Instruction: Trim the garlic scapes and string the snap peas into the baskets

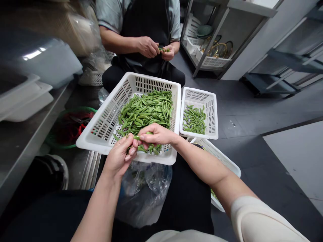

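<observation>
A large white slatted basket [101, 117] holds a heap of green pea pods [146, 111]. Over its near edge, my left hand [122, 153] pinches one end of a pea pod [136, 137] between thumb and fingertips. The fingers of my right hand [157, 134] are closed on the same pod from the other side, with part of a pod showing by the thumb. Both hands nearly touch. To the right, a smaller white basket [213, 114] contains a looser pile of pods [194, 119].
Opposite, a person in a dark apron holds green pods in both hands [158, 48]. A clear plastic bag [146, 191] hangs below the large basket. Another white basket [222, 154] sits lower right. At left are a metal counter [45, 124] and a green-rimmed basin [63, 146].
</observation>
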{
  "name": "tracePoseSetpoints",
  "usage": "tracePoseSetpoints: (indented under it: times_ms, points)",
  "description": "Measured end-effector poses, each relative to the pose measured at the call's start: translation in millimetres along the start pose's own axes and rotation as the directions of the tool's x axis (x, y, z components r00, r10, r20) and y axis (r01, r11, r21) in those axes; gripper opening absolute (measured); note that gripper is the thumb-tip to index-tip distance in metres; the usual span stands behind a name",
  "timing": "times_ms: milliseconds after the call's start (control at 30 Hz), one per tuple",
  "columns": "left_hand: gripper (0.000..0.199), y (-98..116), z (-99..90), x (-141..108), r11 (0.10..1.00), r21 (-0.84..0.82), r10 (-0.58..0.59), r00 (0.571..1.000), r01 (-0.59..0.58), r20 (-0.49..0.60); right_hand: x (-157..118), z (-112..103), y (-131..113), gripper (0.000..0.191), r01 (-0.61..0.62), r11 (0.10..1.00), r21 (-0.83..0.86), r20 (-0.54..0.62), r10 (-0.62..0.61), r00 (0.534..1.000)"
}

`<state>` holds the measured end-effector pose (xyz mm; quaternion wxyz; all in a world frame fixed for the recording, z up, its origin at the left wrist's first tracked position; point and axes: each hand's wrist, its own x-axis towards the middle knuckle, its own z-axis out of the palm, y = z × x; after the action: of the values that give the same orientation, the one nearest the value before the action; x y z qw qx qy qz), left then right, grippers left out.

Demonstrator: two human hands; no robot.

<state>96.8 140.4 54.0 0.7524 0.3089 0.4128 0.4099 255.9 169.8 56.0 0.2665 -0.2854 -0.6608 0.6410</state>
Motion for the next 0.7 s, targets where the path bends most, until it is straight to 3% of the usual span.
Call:
tracePoseSetpoints:
  times_ms: [67,100,200,233,267,300,367,400,467,533,567,633,700]
  points:
    - [0.037,2,1.3,0,0.994,-0.095,-0.049,0.999,0.05,0.011,5,2,5,0.032,0.052,0.997,0.05,-0.169,-0.043,0.985]
    - [0.037,3,1.6,-1,0.99,-0.133,-0.054,0.998,0.055,0.011,8,1,7,0.031,0.081,0.993,0.083,-0.29,-0.054,0.955]
    - [0.032,4,-1.8,-6,0.98,-0.198,-0.023,0.999,0.027,0.023,15,-14,12,0.022,0.123,0.976,0.18,-0.605,0.012,0.796]
    - [0.03,4,-5.0,-9,0.978,-0.207,-0.012,0.999,0.018,0.034,16,-22,13,0.017,0.104,0.975,0.197,-0.656,0.052,0.753]
    - [0.027,3,-9.0,-11,0.978,-0.21,-0.004,0.999,0.013,0.043,15,-29,14,0.012,0.056,0.981,0.183,-0.667,0.082,0.741]
    - [0.024,2,-13.6,-14,0.979,-0.205,-0.001,0.999,0.011,0.047,14,-35,15,0.009,-0.023,0.992,0.124,-0.638,0.097,0.764]
    - [0.021,-1,-22.7,-18,0.983,-0.185,0.002,0.999,0.005,0.035,12,-41,20,0.009,-0.229,0.958,-0.171,-0.478,0.123,0.87]
    - [0.022,-2,-26.5,-20,0.985,-0.175,0.004,1.0,0.0,0.022,11,-40,24,0.014,-0.31,0.872,-0.379,-0.378,0.16,0.912]
    - [0.025,-6,-32.1,-22,0.988,-0.157,0.008,1.0,-0.008,0.0,12,-34,34,0.029,-0.364,0.579,-0.729,-0.251,0.268,0.93]
    - [0.027,-8,-35.3,-24,0.99,-0.142,0.022,1.0,-0.023,-0.013,15,-26,45,0.036,-0.331,0.327,-0.885,-0.227,0.319,0.92]
    - [0.027,-8,-36.4,-25,0.991,-0.131,0.03,0.999,-0.031,-0.014,18,-23,49,0.033,-0.312,0.268,-0.911,-0.224,0.314,0.923]
    - [0.026,-9,-38.1,-27,0.994,-0.1,0.047,0.999,-0.049,-0.015,23,-22,53,0.023,-0.306,0.278,-0.911,-0.237,0.253,0.938]
    - [0.023,-9,-39.5,-29,0.997,-0.05,0.056,0.998,-0.057,-0.028,26,-25,51,0.016,-0.355,0.408,-0.841,-0.321,0.152,0.935]
